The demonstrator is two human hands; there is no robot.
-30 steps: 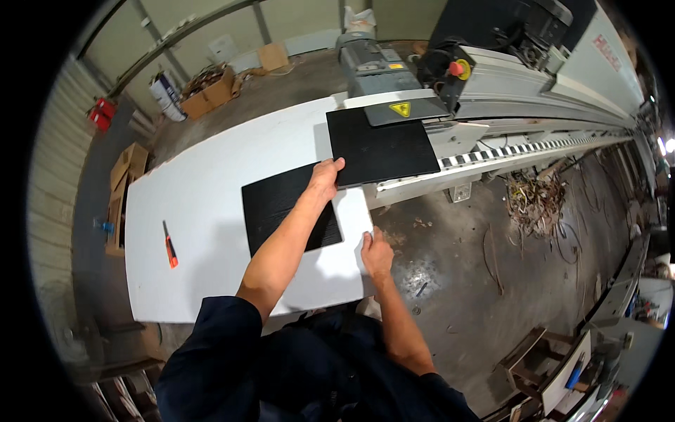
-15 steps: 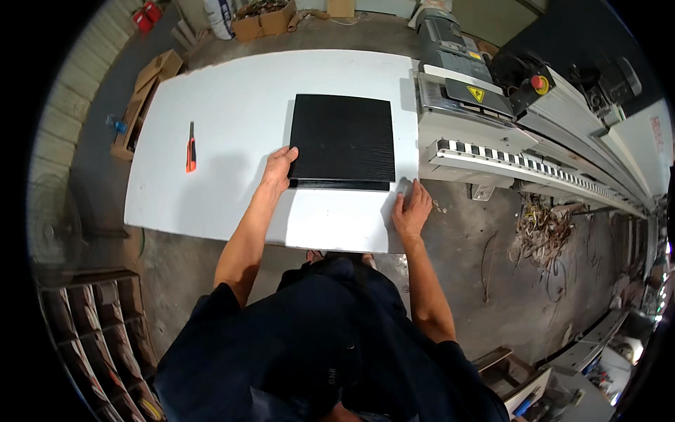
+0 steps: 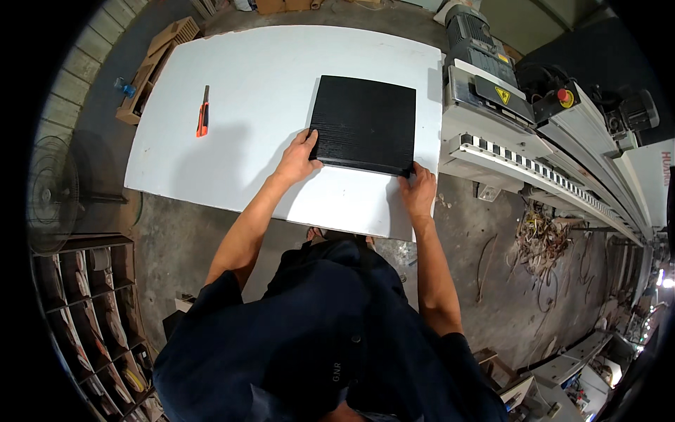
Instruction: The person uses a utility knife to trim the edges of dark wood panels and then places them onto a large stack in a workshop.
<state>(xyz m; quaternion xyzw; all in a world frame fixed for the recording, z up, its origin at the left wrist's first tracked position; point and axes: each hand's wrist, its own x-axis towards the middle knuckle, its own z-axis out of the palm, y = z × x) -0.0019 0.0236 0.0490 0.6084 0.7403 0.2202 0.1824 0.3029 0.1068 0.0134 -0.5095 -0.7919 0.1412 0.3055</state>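
Observation:
A stack of black wood-grain panels [image 3: 363, 121] lies flat on the white tabletop [image 3: 260, 77], right of its middle. My left hand [image 3: 299, 156] grips the stack's near left corner, thumb along the front edge and fingers against the left side. At the near right corner, my right hand [image 3: 420, 188] has its fingertips and thumb closed on the edge. The near edges of the panels sit almost flush. How many panels are stacked I cannot tell. An orange and black utility knife [image 3: 203, 116] lies on the left part of the table, away from both hands.
A large machine with a grey motor [image 3: 470, 32] and a red stop button [image 3: 564, 96] adjoins the table's right side. A cabinet with pigeonholes [image 3: 91, 309] and a fan [image 3: 53, 193] stand left. Tangled strips [image 3: 545, 239] lie on the floor at right.
My right hand has moved from the tabletop onto the stack's near right corner. The lower panel, which stuck out along the near edge, now lines up more closely with the upper one.

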